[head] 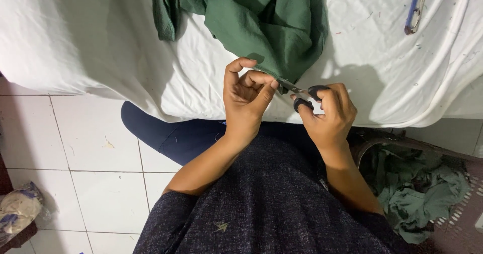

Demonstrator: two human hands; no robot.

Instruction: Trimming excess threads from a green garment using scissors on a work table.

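A green garment [261, 22] lies bunched on a white sheet-covered surface [100, 43]. My left hand [246, 100] pinches the garment's lower edge between thumb and fingers. My right hand [329, 113] holds small black-handled scissors [302, 90], fingers through the loops, the blades pointing left at the pinched fabric edge. The blade tips are partly hidden by cloth and fingers.
A blue-handled tool [415, 10] lies on the sheet at the upper right. A basket with green fabric scraps [422, 193] sits on the floor at the right. White tiled floor [90, 148] lies to the left, with a plastic bag [17, 211] at the bottom left.
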